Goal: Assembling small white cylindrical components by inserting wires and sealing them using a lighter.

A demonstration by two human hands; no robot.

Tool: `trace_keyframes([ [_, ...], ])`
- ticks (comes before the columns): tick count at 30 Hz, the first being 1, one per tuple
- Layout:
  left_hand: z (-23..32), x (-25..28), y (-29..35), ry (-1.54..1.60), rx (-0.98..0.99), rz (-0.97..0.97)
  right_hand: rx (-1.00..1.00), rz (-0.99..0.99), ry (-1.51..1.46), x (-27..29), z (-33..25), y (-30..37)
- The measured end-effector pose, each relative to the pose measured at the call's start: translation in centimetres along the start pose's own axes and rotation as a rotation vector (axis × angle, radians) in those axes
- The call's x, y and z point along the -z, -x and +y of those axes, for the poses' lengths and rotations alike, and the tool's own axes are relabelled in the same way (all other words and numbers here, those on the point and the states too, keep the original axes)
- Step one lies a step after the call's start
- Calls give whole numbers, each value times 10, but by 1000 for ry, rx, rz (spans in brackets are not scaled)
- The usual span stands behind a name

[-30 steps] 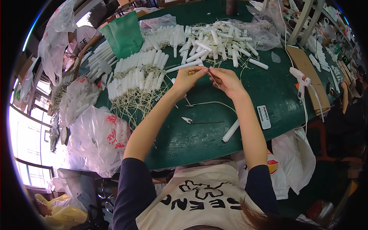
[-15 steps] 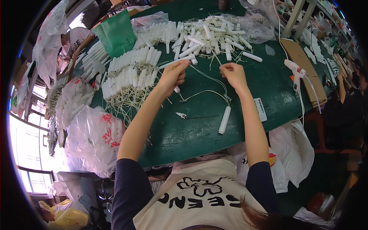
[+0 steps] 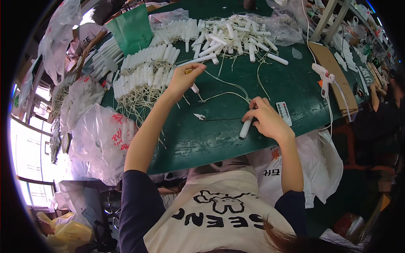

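Note:
My left hand (image 3: 184, 80) is closed in a pinch on a thin pale cord (image 3: 228, 83). That cord runs right to the upper end of a single white tube (image 3: 246, 127) near the table's front edge. Over this tube's upper end my right hand (image 3: 268, 120) is bent, its fingers closed about it. Another white tube (image 3: 195, 87) lies just below my left hand, with a cord running from it toward the right hand. Between the hands and the front edge is a small white pointed piece (image 3: 199, 117) with a thin dark lead.
White tubes with cords form a loose heap (image 3: 236, 38) at the back and neat rows (image 3: 147, 63) at the left. A glue gun (image 3: 325, 78) rests by cardboard (image 3: 333, 71) at the right. A white card (image 3: 284, 114) lies beside my right hand; plastic bags (image 3: 103, 143) sit left.
My right hand has come nearer and down from beside the heap to the single tube. A cord now lies loose near where it was. My left hand has shifted slightly left.

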State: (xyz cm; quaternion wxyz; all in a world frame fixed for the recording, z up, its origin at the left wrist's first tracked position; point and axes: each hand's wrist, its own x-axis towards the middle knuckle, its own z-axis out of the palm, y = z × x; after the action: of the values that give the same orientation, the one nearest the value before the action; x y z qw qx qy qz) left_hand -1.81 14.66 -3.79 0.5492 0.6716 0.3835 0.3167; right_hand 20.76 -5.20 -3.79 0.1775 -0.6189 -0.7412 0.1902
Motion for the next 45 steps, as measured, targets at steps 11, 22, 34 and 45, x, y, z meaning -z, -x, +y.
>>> trace_keyframes([
  [11, -12, 23, 0, 780, 73, 136, 228, 345, -350, 16, -2, 4],
  [22, -18, -4, 5, 139, 11, 435, 113, 647, -1010, 13, 2, 0],
  [34, 32, -72, 40, -624, -595, -156, 175, 665, -960, 12, -9, -4],
  [45, 36, -72, 52, -673, -455, -109, 420, 1033, -960, 29, -20, 24],
])
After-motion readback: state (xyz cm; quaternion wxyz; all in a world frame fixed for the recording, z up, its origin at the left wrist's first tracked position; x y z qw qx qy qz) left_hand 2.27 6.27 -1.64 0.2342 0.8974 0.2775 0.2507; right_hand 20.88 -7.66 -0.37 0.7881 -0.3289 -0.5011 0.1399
